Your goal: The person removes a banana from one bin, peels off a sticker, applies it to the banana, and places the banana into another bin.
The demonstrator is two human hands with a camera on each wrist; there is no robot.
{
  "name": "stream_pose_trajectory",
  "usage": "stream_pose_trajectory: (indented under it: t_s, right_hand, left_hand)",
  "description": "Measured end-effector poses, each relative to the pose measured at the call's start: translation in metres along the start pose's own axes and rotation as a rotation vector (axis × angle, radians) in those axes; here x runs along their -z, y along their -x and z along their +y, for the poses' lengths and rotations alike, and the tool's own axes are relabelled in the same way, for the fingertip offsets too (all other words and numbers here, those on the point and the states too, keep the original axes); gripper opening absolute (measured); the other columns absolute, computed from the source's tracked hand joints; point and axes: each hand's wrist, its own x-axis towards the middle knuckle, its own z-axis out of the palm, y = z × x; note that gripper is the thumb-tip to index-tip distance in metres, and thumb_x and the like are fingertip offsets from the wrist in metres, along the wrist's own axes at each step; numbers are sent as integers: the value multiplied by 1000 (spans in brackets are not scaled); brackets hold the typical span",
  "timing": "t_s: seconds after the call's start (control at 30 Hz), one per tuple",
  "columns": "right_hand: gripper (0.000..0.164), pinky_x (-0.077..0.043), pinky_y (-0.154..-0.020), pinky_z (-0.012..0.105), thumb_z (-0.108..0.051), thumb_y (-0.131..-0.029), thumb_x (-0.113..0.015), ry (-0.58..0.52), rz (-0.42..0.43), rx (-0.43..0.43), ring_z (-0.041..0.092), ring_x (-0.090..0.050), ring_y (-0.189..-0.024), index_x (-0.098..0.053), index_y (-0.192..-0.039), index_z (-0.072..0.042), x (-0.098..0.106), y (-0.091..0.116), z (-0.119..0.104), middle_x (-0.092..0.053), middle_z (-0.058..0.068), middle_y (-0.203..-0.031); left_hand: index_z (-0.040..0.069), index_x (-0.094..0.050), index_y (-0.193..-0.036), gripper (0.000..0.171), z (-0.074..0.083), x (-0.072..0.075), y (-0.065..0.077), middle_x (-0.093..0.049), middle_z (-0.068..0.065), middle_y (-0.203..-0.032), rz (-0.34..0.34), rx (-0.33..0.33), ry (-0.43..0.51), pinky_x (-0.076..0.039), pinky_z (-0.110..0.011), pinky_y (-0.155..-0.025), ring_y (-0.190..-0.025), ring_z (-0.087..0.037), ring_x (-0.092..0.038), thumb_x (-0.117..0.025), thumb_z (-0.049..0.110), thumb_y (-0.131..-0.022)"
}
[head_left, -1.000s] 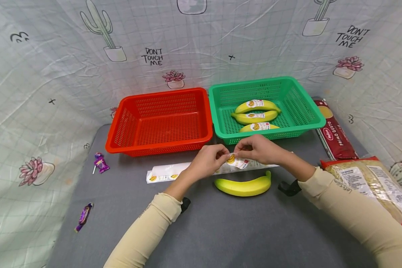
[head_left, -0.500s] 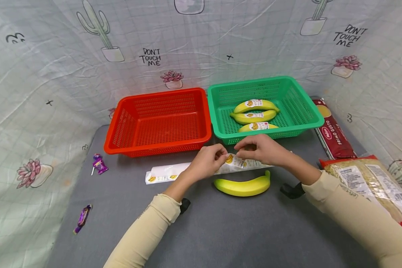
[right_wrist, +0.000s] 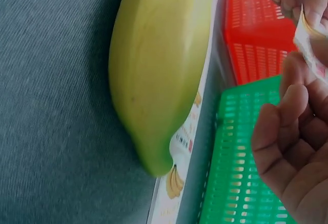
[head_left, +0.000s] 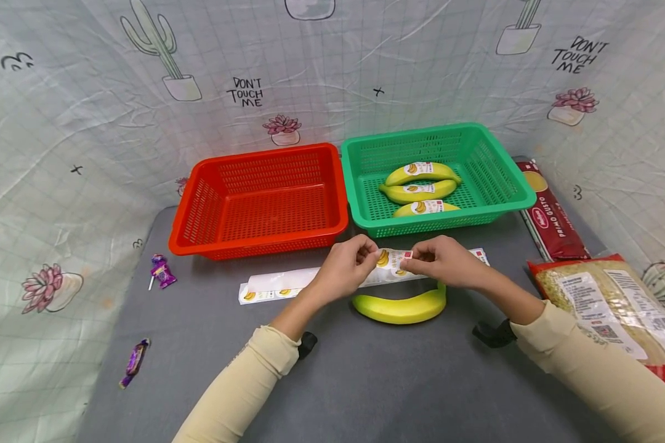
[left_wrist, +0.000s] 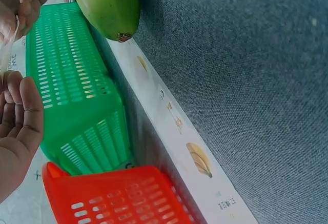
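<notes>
A white banana-print sticker (head_left: 392, 261) is stretched between both hands above the sticker strip (head_left: 277, 288). My left hand (head_left: 345, 266) pinches its left end, and my right hand (head_left: 443, 261) pinches the end with the red mark. The left wrist view shows the sticker edge-on between the left fingers (left_wrist: 31, 106) and the other hand. In the right wrist view the sticker (right_wrist: 310, 49) curves between the two hands. A yellow banana (head_left: 401, 307) with green tips and no label lies on the grey table just in front of the strip.
Behind the strip stand a red basket (head_left: 260, 252) and a green basket (head_left: 449, 219) holding labelled bananas (head_left: 421, 192). On the right lie a dark red coffee pack (head_left: 554, 212) and a grain bag (head_left: 609, 304). Purple-wrapped sweets (head_left: 162, 272) lie at the left.
My right hand let go of the sticker's left part, moved right and toward me, and now pinches its right end. The sticker is now spread flat between both hands. The left hand kept its pinch.
</notes>
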Motion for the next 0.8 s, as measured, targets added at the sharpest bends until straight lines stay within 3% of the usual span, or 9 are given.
stream_pose_trajectory:
  t_s: [0.1,0.23,0.33,0.47,0.67,0.8]
  right_hand:
    - [29,-33,-52,25,-30,-99,-68,-9,11,-1,7,-39,-52,-63,-75,-13,-1,1,-2,-43,-5,-60]
    - [28,-34,-52,25,-29,-100,-66,-20,3,-11,7,-39,-52,-64,-77,-13,0,4,-5,-45,-5,-61]
    - [27,-34,-51,25,-29,-101,-65,-32,-17,-26,8,-40,-52,-65,-79,-13,0,8,-6,-47,-4,-63]
    - [30,-32,-52,24,-30,-100,-65,-32,-45,-49,8,-41,-53,-63,-78,-10,-2,17,-7,-45,-4,-63]
    - [36,-29,-52,23,-30,-97,-69,23,-41,-39,6,-37,-53,-58,-68,-13,-13,36,-8,-39,-8,-58]
    - [38,-27,-53,22,-30,-96,-70,71,-31,-36,4,-35,-51,-55,-64,-17,-24,44,-6,-38,-11,-56]
  left_hand:
    - [6,-67,-103,12,2,-1,1,-70,-8,-95,8,6,11,-54,-25,-78,-85,-17,-66,-63,17,-101]
    - [7,-60,-111,14,2,-3,5,-69,-9,-97,31,-1,26,-54,-26,-78,-85,-17,-66,-63,16,-101]
    - [9,-56,-111,13,3,-5,9,-67,-6,-94,36,-44,13,-51,-24,-73,-79,-14,-61,-62,13,-101]
    - [10,-63,-109,8,8,-11,20,-65,-3,-89,3,-105,-96,-47,-25,-71,-77,-14,-56,-61,13,-102]
    - [10,-69,-110,13,16,-25,41,-71,-2,-99,-41,-155,-272,-53,-34,-87,-93,-18,-64,-61,16,-102]
    - [11,-71,-108,12,13,-36,50,-73,-1,-100,-64,-165,-346,-53,-33,-85,-91,-19,-65,-62,17,-101]
